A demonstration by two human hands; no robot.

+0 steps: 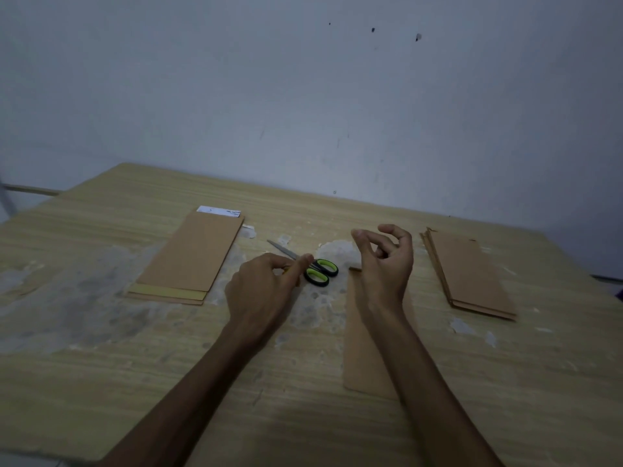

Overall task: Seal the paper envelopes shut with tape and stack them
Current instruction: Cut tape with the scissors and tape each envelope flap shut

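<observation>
One brown paper envelope point(362, 352) lies lengthwise on the wooden table point(101, 382), partly under my right forearm. My right hand point(384, 264) hovers over its far end with its fingers loosely curled; I see nothing in it. My left hand point(266, 288) is just left of it, thumb pressed against curled fingers, pinching a small yellowish thing point(292, 272) that is mostly hidden; it looks like tape. A stack of brown envelopes point(190, 261) lies at the left, with a yellowish strip along its near end. Another stack of envelopes point(470, 274) lies at the right.
Green-and-black handled scissors point(317, 272) lie shut between my hands, blades pointing far left. A white slip point(218, 210) sticks out beyond the left stack. The tabletop is worn with pale patches. A plain wall stands behind the table's far edge.
</observation>
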